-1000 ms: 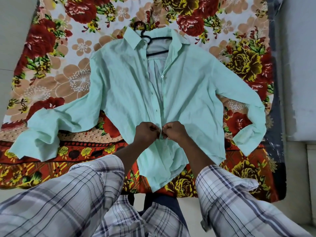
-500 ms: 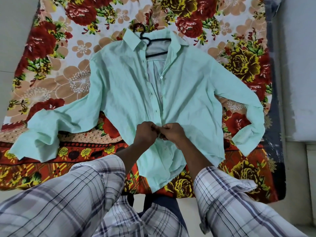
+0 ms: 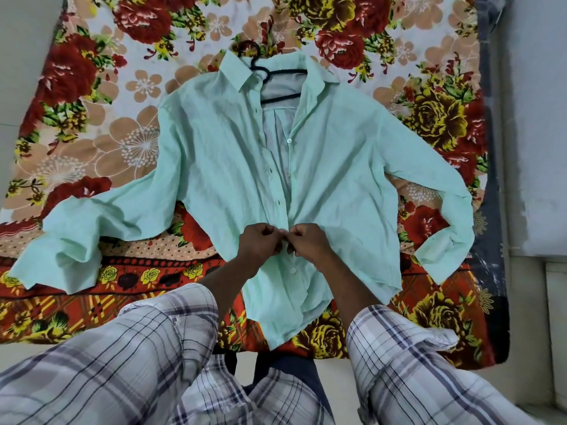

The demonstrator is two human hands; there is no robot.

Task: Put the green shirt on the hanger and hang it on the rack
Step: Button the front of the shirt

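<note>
Nearest to us, our two plaid grey-and-white sleeves [image 3: 147,348] fill the lower frame, cut off by its bottom edge. Beyond them our left hand [image 3: 260,243] and right hand [image 3: 306,240] meet knuckle to knuckle over the front opening of the mint-green long-sleeved cotton shirt [image 3: 214,167], each curled tight and pinching one side of the placket; what sits between the fingertips is too small to make out. The shirt lies flat, face up, sleeves spread wide, on the red, yellow and beige floral blanket [image 3: 92,124]. Its hem nearly reaches the blanket's near edge, and its right cuff lies close to the blanket's dark right border, while bare blanket shows past the left sleeve. Above our hands the placket gapes open. At the shirt's collar the thin black wire hanger [image 3: 276,71] sits inside, its hook poking out past the collar; its shoulders are hidden under the cloth. We can read no label or writing.
</note>
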